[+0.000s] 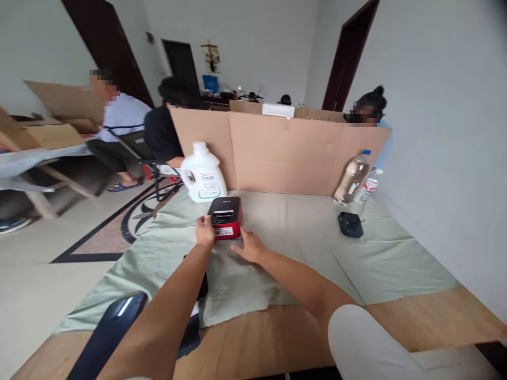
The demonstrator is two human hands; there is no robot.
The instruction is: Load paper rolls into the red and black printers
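Note:
A small red-and-black box (225, 217) with a white label on its near side sits on the green cloth. My left hand (205, 232) grips its left side, the fingers partly hidden behind its edge. At the near right corner is my right hand (251, 246), thumb and fingers apart. Its fingertips are at the box's right side; whether they press on it I cannot tell. Just behind the box stands a white jug (203, 177) with a handle and cap.
A cardboard screen (287, 153) stands across the far side. On the right are a large blue-capped bottle (354, 179), a smaller bottle (368, 187) and a black device (350, 225). A dark phone-like slab (109, 330) lies near my left forearm. Several people sit beyond.

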